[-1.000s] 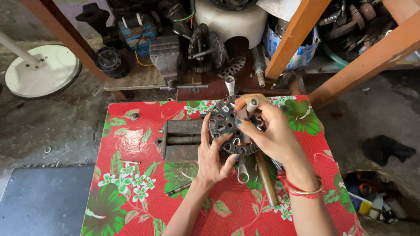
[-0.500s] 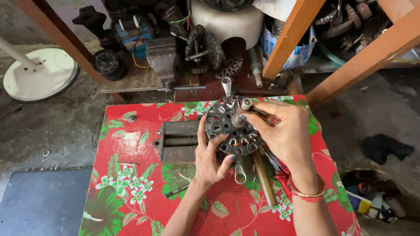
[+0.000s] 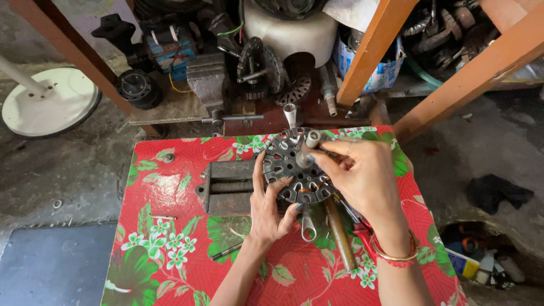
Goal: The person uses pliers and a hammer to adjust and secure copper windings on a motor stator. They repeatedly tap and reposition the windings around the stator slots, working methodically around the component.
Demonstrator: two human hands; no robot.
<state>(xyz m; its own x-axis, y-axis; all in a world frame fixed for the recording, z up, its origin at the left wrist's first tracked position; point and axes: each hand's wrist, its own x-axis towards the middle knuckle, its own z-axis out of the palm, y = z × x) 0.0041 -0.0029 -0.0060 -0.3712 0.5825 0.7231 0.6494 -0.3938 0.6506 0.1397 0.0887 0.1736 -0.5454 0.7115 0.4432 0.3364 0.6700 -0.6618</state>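
Dark, round, slotted motor core (image 3: 294, 170), copper windings showing; its shaft (image 3: 309, 146) points up towards the camera; left hand (image 3: 271, 207) and right hand (image 3: 362, 175) each grip it above the desk (image 3: 170, 226).

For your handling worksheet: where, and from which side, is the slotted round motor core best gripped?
Grip the slotted round motor core by its outer rim, probably from its left, as the left hand does. The right hand covers the right edge and pinches the shaft at the centre.

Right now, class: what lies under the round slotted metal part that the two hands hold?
Under the round slotted metal part a spanner and a wooden handle stick out on the floral tablecloth. Their upper ends are covered.
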